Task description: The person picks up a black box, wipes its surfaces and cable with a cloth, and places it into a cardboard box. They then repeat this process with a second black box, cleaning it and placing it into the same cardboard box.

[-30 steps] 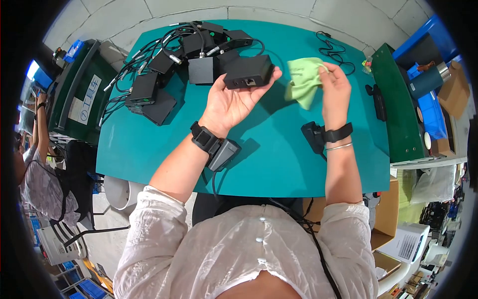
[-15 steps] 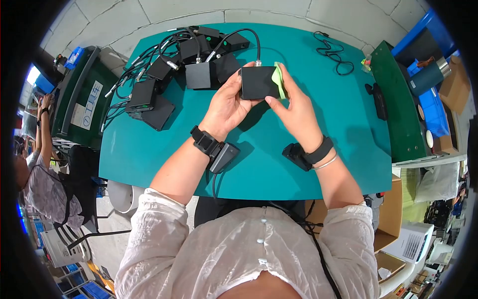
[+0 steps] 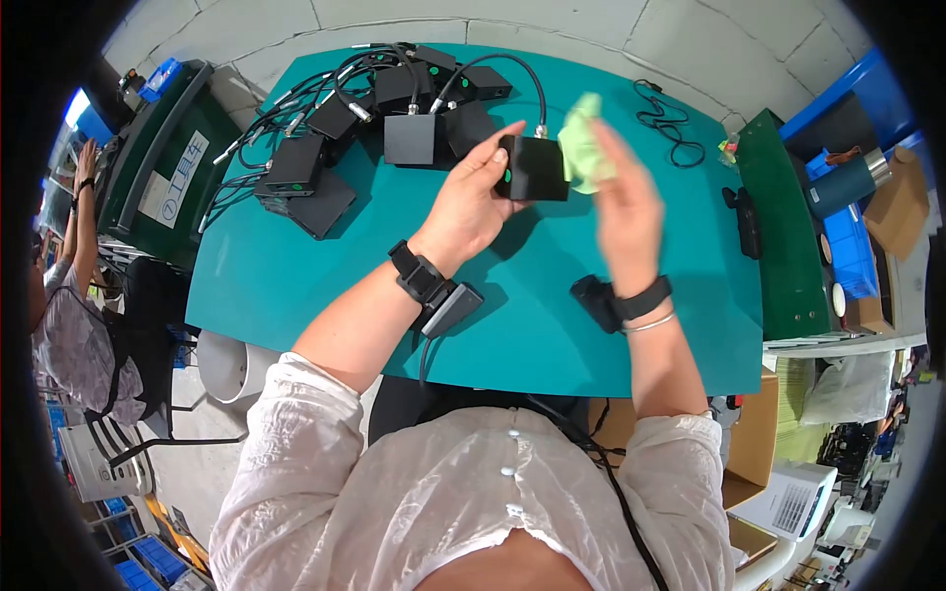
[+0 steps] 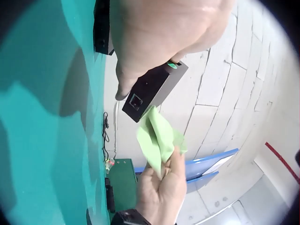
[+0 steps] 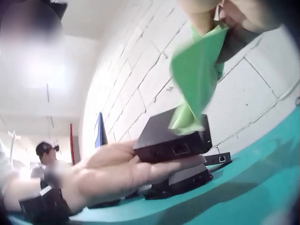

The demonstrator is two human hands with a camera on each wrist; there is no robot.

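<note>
My left hand [image 3: 461,215] grips a small black box [image 3: 538,169] over the table, thumb on its near-left edge and fingers beneath. A network-type socket [image 4: 136,101] shows in one end of the box in the left wrist view. From the box's far side a black cable [image 3: 532,79] with a metal connector arches back to the pile. My right hand [image 3: 631,212], blurred by motion, pinches a light green cloth [image 3: 581,148]. In the head view the cloth overlaps the box's right side; in the right wrist view its lower end [image 5: 187,123] hangs over the box's top.
Several more black boxes [image 3: 409,140] with tangled cables [image 3: 340,84] lie at the table's back left. A coiled black cord [image 3: 665,123] lies at the back right. Green cabinets [image 3: 158,163] flank the table [image 3: 473,340]. Another person [image 3: 84,325] is at the far left.
The cloth came left from beside the box to its right side, and the right hand has since drawn slightly right with it. The left hand has turned the box and still holds it.
</note>
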